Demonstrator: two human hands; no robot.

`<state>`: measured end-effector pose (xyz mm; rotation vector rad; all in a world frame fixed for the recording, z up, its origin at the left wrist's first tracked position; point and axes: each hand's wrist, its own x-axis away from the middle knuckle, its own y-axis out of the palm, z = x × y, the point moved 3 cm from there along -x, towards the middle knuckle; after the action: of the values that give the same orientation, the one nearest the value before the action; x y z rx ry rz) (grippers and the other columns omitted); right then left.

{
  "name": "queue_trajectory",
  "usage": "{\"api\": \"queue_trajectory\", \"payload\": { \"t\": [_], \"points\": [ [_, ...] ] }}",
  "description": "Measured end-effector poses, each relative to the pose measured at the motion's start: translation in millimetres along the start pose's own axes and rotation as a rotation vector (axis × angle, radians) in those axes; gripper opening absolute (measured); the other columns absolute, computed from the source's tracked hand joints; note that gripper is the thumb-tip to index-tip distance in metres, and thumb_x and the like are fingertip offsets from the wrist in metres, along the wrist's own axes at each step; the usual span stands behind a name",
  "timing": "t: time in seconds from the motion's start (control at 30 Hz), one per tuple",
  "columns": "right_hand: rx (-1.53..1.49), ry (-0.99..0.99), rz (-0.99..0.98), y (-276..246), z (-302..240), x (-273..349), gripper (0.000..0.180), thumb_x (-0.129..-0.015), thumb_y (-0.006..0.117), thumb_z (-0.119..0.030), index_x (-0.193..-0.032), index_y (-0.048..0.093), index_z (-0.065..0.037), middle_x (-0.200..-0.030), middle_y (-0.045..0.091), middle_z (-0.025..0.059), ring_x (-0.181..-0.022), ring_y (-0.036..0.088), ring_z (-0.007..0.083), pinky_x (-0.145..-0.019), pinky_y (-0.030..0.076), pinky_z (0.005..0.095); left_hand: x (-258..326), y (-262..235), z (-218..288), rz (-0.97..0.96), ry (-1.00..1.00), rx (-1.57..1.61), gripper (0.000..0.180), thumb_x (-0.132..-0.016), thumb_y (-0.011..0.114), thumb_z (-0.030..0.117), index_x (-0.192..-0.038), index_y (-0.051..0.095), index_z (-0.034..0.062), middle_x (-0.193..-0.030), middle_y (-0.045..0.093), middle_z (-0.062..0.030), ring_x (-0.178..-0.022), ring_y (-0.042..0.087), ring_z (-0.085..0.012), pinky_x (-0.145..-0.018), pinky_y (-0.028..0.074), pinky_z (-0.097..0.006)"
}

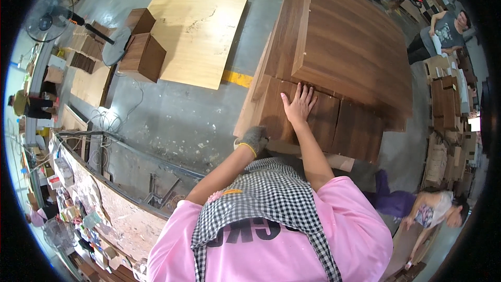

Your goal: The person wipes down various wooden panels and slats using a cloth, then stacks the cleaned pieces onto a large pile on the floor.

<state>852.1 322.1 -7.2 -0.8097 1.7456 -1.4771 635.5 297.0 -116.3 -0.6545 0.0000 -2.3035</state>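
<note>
Board [322, 122]: lies flat and brown under the right grip [299, 105], at the near side of the stack, just ahead of the checked apron [261, 183]. Right grip bare and released, palm down on the wood, fingers spread, tips near the edge of the large panel [355, 42]. Left grip [254, 140] in a dark glove with a yellow cuff, down at the near left corner of the stack; too hidden to judge whether clenched, released or grasping an edge.

Just right of the board, across a thin dark seam, a second board [360, 130]. Beyond both, set higher, the large panel, brown too.

Farther left, on the grey floor [182, 107], a yellow strip [237, 78] and a pale sheet [201, 31], with two brown boxes [142, 57] at the sheet's left edge. Past these, a standing fan [49, 18]. Nearer, at lower left, a dark metal frame [146, 149].

Well to the right, one person in purple trousers [394, 198]; at upper right, another in a grey top [446, 28].
</note>
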Motion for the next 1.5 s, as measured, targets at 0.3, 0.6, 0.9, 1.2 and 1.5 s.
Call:
{"api": "queue_trajectory", "payload": {
  "t": [0.3, 0.6, 0.9, 1.2, 1.5],
  "points": [
    [-0.019, 0.019, 0.12, -1.0, 22.5, 4.5, 0.091, -0.09, 0.044, -0.07, -0.151, 0.035, -0.003, -0.153, 0.035, 0.0218, -0.145, 0.024, 0.0433, -0.116, 0.009, 0.0636, 22.2, -2.2, 104.0, -0.056, 0.07, -0.553, 0.04, -0.081, 0.07, 0.017, -0.118, 0.063, 0.0017, -0.108, 0.069, -0.0199, -0.099, 0.067, -0.0301, -0.085, 0.053, -0.036],
    [-0.583, -0.468, 0.189, -48.8, -3.7, 20.6, 0.046, -0.094, 0.061, -0.029, -0.133, 0.054, -0.005, -0.148, 0.039, 0.0188, -0.136, 0.038, 0.0387, -0.11, 0.034, 0.0522, 31.1, -34.2, 9.7, 0.312, -0.478, 1.26, 0.035, -0.093, 0.063, 0.029, -0.064, 0.045, 0.0195, -0.055, 0.037, 0.0006, -0.048, 0.035, -0.0179, -0.051, 0.029, -0.034],
    [-0.897, -0.893, -0.639, -39.5, -6.0, 53.1, 0.017, -0.093, 0.064, -0.022, -0.103, 0.073, -0.011, -0.095, 0.072, 0.01, -0.085, 0.069, 0.0303, -0.072, 0.056, 0.0388, 122.0, -79.4, 58.1, 0.961, 0.003, 1.342, 0.031, -0.096, 0.063, 0.016, -0.124, 0.06, 0.005, -0.111, 0.066, -0.0087, -0.098, 0.064, -0.0229, -0.088, 0.053, -0.039],
    [-0.428, -1.206, -1.008, 20.5, -100.6, 1.7, 0.029, -0.092, 0.063, -0.028, -0.11, 0.07, -0.006, -0.099, 0.069, 0.0203, -0.092, 0.066, 0.0388, -0.078, 0.052, 0.0437, 220.9, -106.2, 48.5, 1.584, -0.161, 0.393, 0.039, -0.096, 0.063, 0.023, -0.128, 0.06, 0.0013, -0.121, 0.064, -0.0131, -0.111, 0.062, -0.0239, -0.096, 0.048, -0.034],
    [0.02, -1.511, -0.939, 63.6, -296.5, 58.2, 0.039, -0.09, 0.065, -0.027, -0.124, 0.062, -0.007, -0.118, 0.065, 0.0176, -0.11, 0.061, 0.0368, -0.091, 0.05, 0.0455, 358.6, -138.5, -10.5, 1.936, -0.64, -0.467, 0.043, -0.087, 0.064, 0.021, -0.124, 0.058, -0.0003, -0.135, 0.052, -0.0258, -0.132, 0.041, -0.0471, -0.11, 0.034, -0.053]
  ]
}}
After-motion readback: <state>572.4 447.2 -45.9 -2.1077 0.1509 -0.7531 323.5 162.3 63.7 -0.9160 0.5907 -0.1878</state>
